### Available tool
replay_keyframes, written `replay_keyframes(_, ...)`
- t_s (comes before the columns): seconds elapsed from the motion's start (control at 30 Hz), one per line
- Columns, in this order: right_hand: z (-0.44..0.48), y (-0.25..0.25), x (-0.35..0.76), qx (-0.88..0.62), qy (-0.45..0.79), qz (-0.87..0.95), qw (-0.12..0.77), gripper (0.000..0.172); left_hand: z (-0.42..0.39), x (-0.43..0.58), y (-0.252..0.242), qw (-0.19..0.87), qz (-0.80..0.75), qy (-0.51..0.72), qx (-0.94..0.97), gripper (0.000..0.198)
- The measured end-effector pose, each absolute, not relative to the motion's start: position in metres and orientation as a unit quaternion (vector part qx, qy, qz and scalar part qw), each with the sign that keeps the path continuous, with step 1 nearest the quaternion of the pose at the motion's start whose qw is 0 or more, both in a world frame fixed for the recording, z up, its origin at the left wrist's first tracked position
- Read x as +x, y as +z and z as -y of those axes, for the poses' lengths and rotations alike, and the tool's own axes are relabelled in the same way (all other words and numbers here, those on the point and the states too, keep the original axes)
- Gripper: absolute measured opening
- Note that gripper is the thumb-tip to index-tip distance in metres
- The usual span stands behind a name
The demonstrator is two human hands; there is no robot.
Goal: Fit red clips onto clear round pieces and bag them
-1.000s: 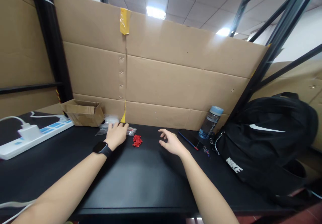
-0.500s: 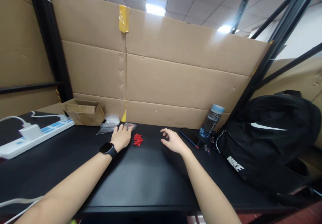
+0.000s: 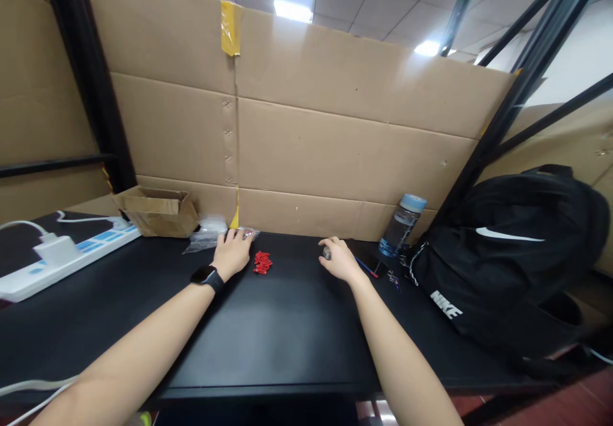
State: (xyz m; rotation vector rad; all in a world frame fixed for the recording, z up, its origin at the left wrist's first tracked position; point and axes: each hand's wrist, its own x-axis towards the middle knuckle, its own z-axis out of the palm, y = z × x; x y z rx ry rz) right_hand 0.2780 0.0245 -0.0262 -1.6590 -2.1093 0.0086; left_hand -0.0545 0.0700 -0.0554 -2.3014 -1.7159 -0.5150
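Note:
My left hand point(image 3: 232, 253), with a black watch on its wrist, lies on the black table point(image 3: 268, 330) with its fingers flat on a small clear plastic bag point(image 3: 249, 234). More clear bags point(image 3: 204, 237) lie just left of it. A small pile of red pieces point(image 3: 262, 263) sits right beside that hand. My right hand point(image 3: 339, 258) rests further right with its fingers curled over a small dark object point(image 3: 326, 253) that I cannot make out.
A cardboard wall point(image 3: 306, 132) closes the back of the table. A small open cardboard box point(image 3: 158, 209) and a white power strip point(image 3: 57, 253) stand at the left. A water bottle point(image 3: 401, 225), a pen point(image 3: 366, 266) and a black backpack point(image 3: 517, 253) are at the right.
My right hand has moved forward and curled its fingers over a small dark object. My left hand has shifted slightly right onto the small clear bag.

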Motion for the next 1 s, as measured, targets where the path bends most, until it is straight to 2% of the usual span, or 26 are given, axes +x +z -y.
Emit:
replay_keyframes(0.17, -0.034, -0.039, 0.289, -0.639, 0.02, 0.744, 0.195, 0.052, -0.065, -0.056, -0.039, 0.014, 0.484, -0.185, -0.855, 0.022)
replay_keyframes(0.3, -0.038, -0.045, 0.291, -0.652, 0.018, 0.734, 0.19, 0.055, -0.061, -0.059, -0.032, 0.019, 0.478, -0.187, -0.858, 0.014)
replay_keyframes(0.43, -0.042, -0.047, 0.291, -0.67, 0.005, 0.718, 0.191, 0.053, -0.061, -0.061, -0.029, 0.029, 0.52, -0.172, -0.836, 0.014)
replay_keyframes(0.6, -0.045, -0.049, 0.291, -0.673, 0.012, 0.716, 0.185, 0.046, -0.064, -0.06, -0.029, -0.012, 0.556, -0.154, -0.817, 0.018)
replay_keyframes(1.0, -0.048, -0.048, 0.296, -0.681, 0.013, 0.705, 0.198, 0.035, -0.065, -0.061, -0.03, -0.025, 0.559, -0.142, -0.817, 0.013)
